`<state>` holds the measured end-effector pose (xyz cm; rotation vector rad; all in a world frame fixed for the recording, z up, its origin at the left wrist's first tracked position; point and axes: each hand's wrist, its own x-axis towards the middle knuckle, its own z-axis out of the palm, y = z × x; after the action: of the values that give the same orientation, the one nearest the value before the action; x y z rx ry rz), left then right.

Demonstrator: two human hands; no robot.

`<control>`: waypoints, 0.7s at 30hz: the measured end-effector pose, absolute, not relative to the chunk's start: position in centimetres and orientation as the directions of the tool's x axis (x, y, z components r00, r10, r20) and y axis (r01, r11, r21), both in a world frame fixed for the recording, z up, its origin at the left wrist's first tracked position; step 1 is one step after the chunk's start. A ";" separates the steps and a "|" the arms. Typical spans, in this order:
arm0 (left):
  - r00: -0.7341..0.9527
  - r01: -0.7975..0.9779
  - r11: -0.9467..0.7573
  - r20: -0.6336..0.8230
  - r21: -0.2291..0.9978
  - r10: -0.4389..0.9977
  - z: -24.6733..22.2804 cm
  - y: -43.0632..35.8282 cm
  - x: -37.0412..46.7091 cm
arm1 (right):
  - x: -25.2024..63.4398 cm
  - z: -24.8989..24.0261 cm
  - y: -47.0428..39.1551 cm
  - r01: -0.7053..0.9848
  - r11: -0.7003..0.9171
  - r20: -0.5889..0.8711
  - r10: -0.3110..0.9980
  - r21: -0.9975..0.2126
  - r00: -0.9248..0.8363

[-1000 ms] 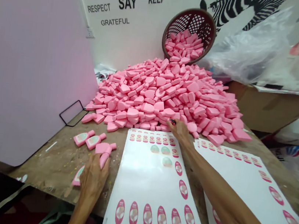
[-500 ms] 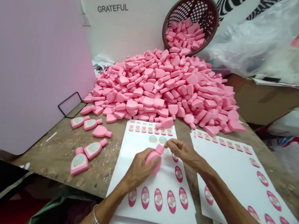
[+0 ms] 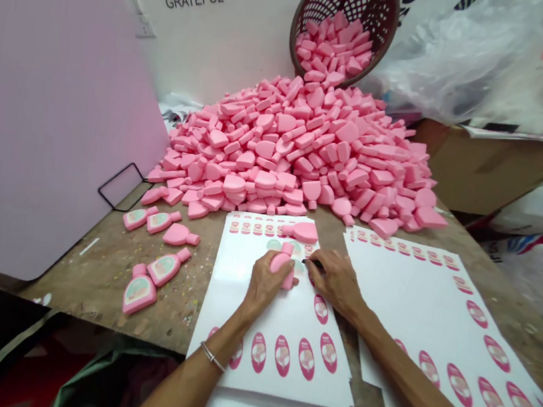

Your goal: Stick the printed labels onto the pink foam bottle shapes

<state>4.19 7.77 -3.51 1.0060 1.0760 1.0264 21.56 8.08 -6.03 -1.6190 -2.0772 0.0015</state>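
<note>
My left hand (image 3: 265, 282) is closed round a pink toy-like bottle (image 3: 283, 266), held upright over a white sheet of stickers (image 3: 256, 309). My right hand (image 3: 334, 280) is just to its right, low over the same sheet. Its fingers pinch a small dark tool (image 3: 308, 261), whose tip is close to the green oval stickers (image 3: 299, 267). The tool's kind is too small to tell. Another pink bottle (image 3: 304, 232) lies on its side at the sheet's far end. Pink oval stickers (image 3: 282, 355) run along the near edge.
A large heap of pink bottles (image 3: 280, 144) spills from a brown basket (image 3: 360, 74) at the back. Several labelled bottles (image 3: 140, 291) lie at left beside a black wire frame (image 3: 122, 186). More sticker sheets (image 3: 410, 297) lie at right. A cardboard box (image 3: 489, 167) stands behind.
My right hand has come down from beside the bottle's cap to the stickers. The left hand, with its bottle, has shifted slightly forward. The loose bottle lies nearer on the sheet.
</note>
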 end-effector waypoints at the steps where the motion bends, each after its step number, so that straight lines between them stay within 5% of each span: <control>1: 0.161 -0.145 0.212 -0.188 0.966 0.969 -3.5 7.8 4.2 | 21.6 -6.1 8.2 0.895 0.290 0.372 0.915 -0.339 -0.156; 4: 0.161 -0.143 0.203 -0.179 0.969 0.970 -3.5 7.7 4.1 | 21.5 -6.2 8.6 0.864 0.272 0.346 0.930 -0.423 -0.124; 10: 0.140 -0.178 0.207 -0.183 0.962 0.973 -3.9 7.8 4.3 | 20.8 -6.3 8.4 0.890 0.275 0.466 0.881 -0.365 -0.081; 13: 0.127 -0.225 0.224 -0.199 0.948 0.972 -3.9 8.0 4.2 | 20.6 -5.7 7.7 0.798 0.226 0.438 0.897 -0.558 0.053; 17: 0.138 -0.265 0.243 -0.213 0.933 0.967 -3.7 8.0 3.6 | 20.1 -4.0 6.8 0.443 0.045 0.164 0.958 -0.895 0.235; 21: 0.162 -0.410 0.266 -0.217 0.872 0.963 -2.9 7.2 2.6 | 19.1 -1.8 6.0 0.257 0.006 0.079 0.959 -0.966 0.272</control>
<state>2.64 7.17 -2.95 0.7590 0.9145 1.1266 19.06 6.02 -1.77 -1.4808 -1.1924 0.8319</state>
